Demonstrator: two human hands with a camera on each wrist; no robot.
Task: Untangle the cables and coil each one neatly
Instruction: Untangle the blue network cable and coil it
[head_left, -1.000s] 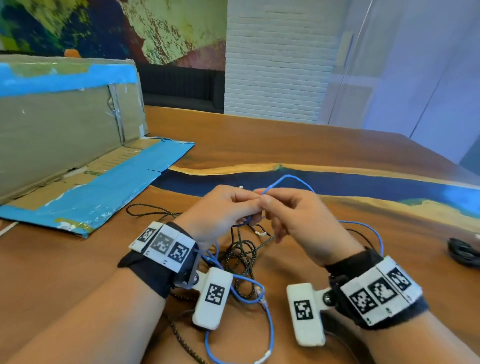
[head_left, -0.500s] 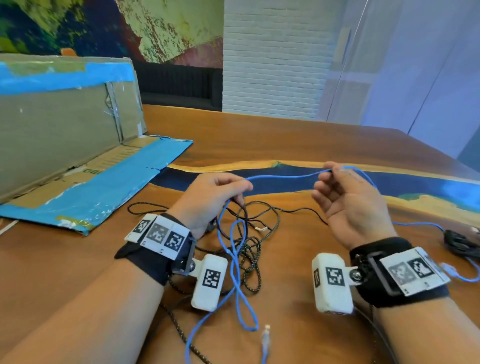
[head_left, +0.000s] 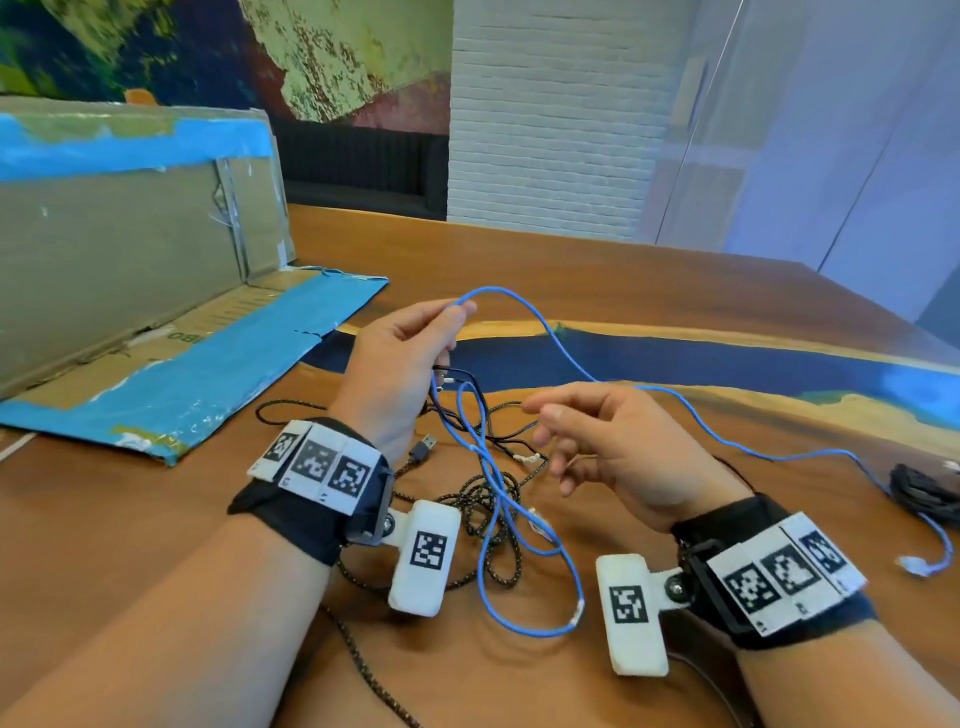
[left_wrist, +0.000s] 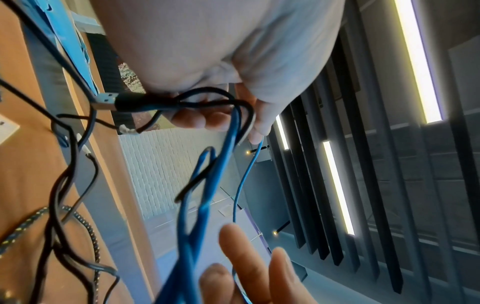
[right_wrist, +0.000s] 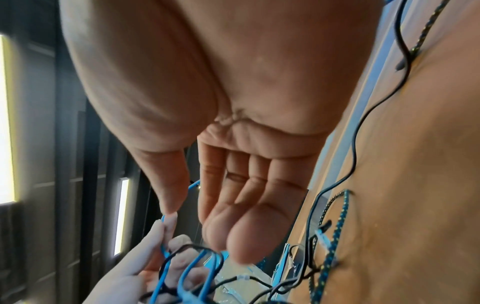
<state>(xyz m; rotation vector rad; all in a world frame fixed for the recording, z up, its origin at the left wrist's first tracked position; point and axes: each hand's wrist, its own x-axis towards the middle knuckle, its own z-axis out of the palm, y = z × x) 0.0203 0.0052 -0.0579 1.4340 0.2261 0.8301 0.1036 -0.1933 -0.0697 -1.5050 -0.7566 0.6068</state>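
My left hand (head_left: 452, 317) is raised above the table and pinches the blue cable (head_left: 550, 332) between thumb and fingertips. Loops of the blue cable (left_wrist: 221, 164) and a thin black USB cable (left_wrist: 182, 102) also hang from its curled fingers. From the pinch the blue cable arcs right, passes over my right hand (head_left: 550, 431) and trails across the table to its clear plug (head_left: 914, 564). My right hand hovers lower, its fingers (right_wrist: 233, 205) loosely spread and gripping nothing. A black braided cable (head_left: 488, 499) lies tangled on the table below both hands.
The wooden table (head_left: 675, 291) has a blue resin strip across it. An opened cardboard box with blue tape (head_left: 130, 260) stands at the left. A coiled black cable bundle (head_left: 924, 486) lies at the right edge. A loose USB plug (head_left: 423, 447) rests by my left wrist.
My right hand let go of the blue cable it had stretched to the right and came back left and down. My left hand rose with the cable and its loops.
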